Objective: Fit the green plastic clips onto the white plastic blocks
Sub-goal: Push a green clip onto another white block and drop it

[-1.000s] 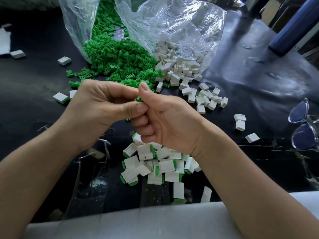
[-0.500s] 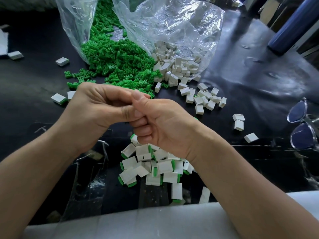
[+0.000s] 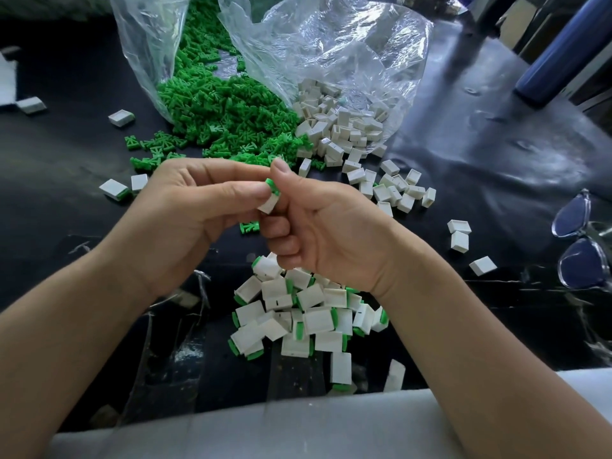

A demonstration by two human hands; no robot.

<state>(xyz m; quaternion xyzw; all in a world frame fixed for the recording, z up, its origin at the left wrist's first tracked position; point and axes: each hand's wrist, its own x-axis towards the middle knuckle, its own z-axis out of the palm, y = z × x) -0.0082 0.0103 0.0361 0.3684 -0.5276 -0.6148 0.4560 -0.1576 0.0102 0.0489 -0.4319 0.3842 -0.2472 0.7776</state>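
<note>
White plastic block [image 3: 268, 204], with a green clip [image 3: 272, 186] showing at its upper end, is held between both hands above the middle of the bench [image 3: 480, 167]. The left hand [image 3: 185, 210] pinches the white plastic block from the left with thumb and forefinger. The right hand [image 3: 326, 233] pinches it from the right with thumb and forefinger, and its remaining fingers are curled into the palm. Whether the green clip is pushed fully home cannot be told. One loose clip [image 3: 249, 226] lies on the bench directly below the hands. Nearer the person, partly under the right wrist, lies a pile of fitted blocks [image 3: 298, 313], each white with a green edge visible. Beyond the hands, a heap of green clips [image 3: 225, 107] spills from a clear bag [image 3: 149, 44]. Just beside it on the right, a heap of bare white blocks [image 3: 341, 124] spills from a second clear bag [image 3: 331, 44] and scatters toward the right hand. Single stray blocks [image 3: 460, 233] lie apart on the right side, and further ones [image 3: 114, 188] on the left. A pair of glasses [image 3: 583, 246] rests at the right edge of the bench, and a blue cylinder [image 3: 556, 58] lies at the far right corner. A grey padded strip [image 3: 298, 432] runs along the near edge.
</note>
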